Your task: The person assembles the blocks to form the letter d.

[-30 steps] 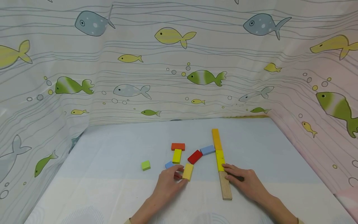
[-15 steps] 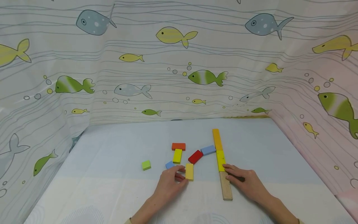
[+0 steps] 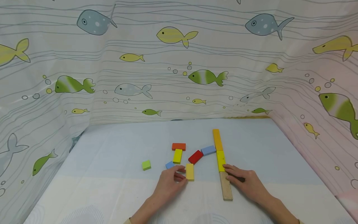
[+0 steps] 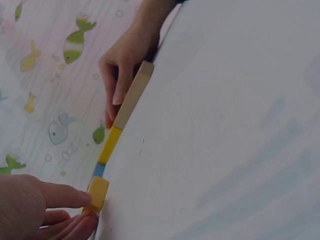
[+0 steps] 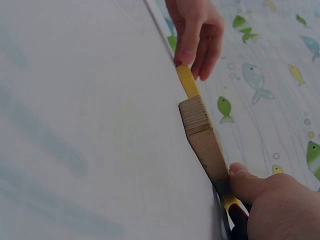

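Observation:
In the head view my left hand touches the left side of a pale yellow block with its fingertips and thumb. My right hand lies along a row of end-to-end blocks: an orange one at the far end, a bright yellow one in the middle and a plain wooden one nearest. The index fingertip rests at the bright yellow block's right edge, and the thumb tip meets the wooden block's edge. In the right wrist view, the right thumb is beside the wooden block.
A blue block leads from the row towards a red block. An orange-red block sits above a yellow-green one. Further left are a small blue block and a green cube. Fish-print cloth walls the table.
The pale yellow block has turned from a slant to nearly upright in the head view and shifted slightly right, the left hand with it. My right hand has stayed at the row.

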The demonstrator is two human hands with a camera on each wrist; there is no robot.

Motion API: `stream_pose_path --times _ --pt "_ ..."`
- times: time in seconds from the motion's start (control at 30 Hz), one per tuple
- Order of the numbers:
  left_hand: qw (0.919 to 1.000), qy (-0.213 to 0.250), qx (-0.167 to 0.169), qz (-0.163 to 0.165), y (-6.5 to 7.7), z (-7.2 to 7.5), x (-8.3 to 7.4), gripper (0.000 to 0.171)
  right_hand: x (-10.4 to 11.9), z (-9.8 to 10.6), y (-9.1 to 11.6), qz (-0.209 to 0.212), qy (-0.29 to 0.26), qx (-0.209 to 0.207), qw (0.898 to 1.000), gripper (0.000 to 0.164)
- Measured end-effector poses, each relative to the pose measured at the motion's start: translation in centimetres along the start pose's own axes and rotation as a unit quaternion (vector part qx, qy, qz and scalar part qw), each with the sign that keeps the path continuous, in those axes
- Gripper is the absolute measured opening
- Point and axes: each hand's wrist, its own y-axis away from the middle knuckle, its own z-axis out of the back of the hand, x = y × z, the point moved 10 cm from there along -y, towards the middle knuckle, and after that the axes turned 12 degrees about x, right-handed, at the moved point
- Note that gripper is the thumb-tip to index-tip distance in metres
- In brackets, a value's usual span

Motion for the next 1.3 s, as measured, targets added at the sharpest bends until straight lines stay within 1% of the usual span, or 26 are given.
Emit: stream_pose_path --times 0.4,0.6,0.7,0.87,1.07,1.3 --pt "1.0 0.005 -0.002 -0.006 -0.19 -0.01 -0.02 0.04 -0.03 0.01 0.02 -0.002 -0.011 0.002 1.0 0.036" --pt "0.9996 0.023 0.003 -0.015 -0.23 -0.15 0.07 0.039 -0.19 -0.03 0.0 -0.016 -0.018 0.01 1.0 0.036" --pt "0.9993 0.03 0.006 -0.02 -0.25 -0.17 0.12 0.039 -0.13 0.02 -0.02 -0.017 -0.012 0.009 1.0 0.036" --pt "0.9992 0.034 0.009 -0.021 -0.21 -0.1 0.13 0.038 0.09 0.14 -0.01 -0.01 -0.003 0.005 1.0 0.036" --pt "0.9993 0.032 0.009 -0.018 -0.18 0.12 0.11 0.037 0.24 0.17 0.02 0.004 -0.006 0.001 1.0 0.035" --pt "0.999 0.037 0.01 -0.023 -0.16 0.15 0.06 0.036 0.06 0.07 0.06 0.0 -0.004 0.003 1.0 0.035"
